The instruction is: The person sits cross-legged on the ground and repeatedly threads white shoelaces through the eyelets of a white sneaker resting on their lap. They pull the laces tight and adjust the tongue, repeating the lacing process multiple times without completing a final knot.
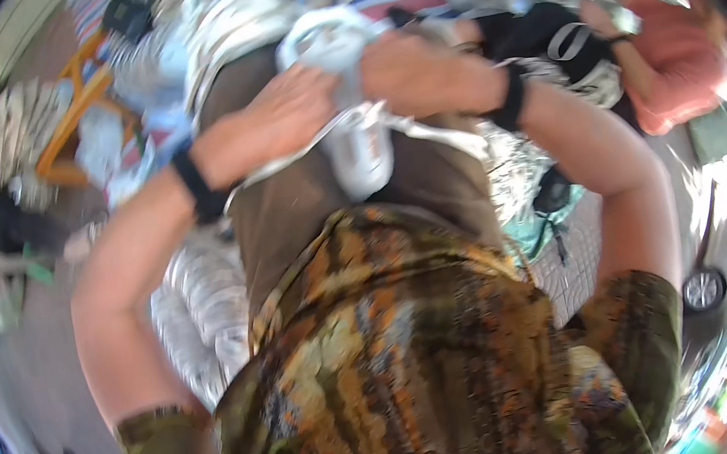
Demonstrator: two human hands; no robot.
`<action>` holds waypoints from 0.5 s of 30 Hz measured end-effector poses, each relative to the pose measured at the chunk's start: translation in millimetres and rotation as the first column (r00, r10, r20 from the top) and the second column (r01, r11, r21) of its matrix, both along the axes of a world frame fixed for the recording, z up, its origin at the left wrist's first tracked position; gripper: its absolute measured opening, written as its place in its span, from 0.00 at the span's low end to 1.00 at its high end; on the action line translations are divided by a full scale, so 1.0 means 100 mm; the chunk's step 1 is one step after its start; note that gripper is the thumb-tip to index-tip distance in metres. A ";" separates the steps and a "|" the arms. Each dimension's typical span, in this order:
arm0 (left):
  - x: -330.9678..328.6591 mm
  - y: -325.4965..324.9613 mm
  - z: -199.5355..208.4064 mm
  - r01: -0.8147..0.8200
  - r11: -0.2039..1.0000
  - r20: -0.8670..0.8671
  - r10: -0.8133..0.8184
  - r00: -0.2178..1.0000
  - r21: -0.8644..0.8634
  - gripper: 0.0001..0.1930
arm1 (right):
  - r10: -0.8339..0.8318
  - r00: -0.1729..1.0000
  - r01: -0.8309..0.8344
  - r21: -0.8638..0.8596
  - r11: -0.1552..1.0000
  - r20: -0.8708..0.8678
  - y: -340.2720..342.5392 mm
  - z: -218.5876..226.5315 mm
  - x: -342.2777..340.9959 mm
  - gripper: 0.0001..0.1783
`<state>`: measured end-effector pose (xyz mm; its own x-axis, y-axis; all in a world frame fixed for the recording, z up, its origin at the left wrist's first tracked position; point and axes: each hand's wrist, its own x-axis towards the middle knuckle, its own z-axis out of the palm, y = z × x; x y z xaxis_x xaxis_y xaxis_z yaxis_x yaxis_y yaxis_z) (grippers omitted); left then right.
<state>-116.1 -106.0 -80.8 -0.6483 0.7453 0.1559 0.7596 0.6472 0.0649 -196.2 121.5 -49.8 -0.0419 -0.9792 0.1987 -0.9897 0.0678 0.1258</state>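
Note:
The picture is blurred. Both my hands are raised in front of my chest and meet on a white shoe-like thing (360, 149) with white cords hanging from it. My left hand (276, 117) grips its left side. My right hand (417, 73) closes over its upper right part. Each wrist wears a black band. My brown top and a patterned orange-green shirt (398, 351) fill the lower middle of the view.
A person in a pink top (678, 66) sits at the right, beside a black bag (554, 36). An orange wooden frame (76, 104) stands at the upper left. Silvery crumpled piles (195, 304) lie to my left. A car wheel (702, 289) shows at the right.

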 end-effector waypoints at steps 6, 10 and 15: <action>0.01 -0.04 0.01 -0.103 0.995 0.109 0.100 0.989 0.018 0.08 | -0.221 0.973 0.232 0.299 0.925 -0.071 -0.39 0.01 0.21 0.09; -0.17 0.05 0.11 -0.127 0.984 0.179 0.149 0.973 -0.128 0.06 | -0.390 0.920 0.365 0.288 0.885 0.032 -0.43 -0.06 0.21 0.08; -0.29 0.08 0.27 -0.120 0.941 0.386 0.243 0.890 -0.315 0.15 | -0.459 0.880 0.397 0.339 0.853 0.124 -0.44 -0.08 0.23 0.21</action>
<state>-144.9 -98.4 -53.5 -0.7350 0.5809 -0.3498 0.5701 0.8087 0.1451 -173.5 77.6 -58.1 -0.4776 -0.8653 -0.1521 -0.8766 0.4808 0.0175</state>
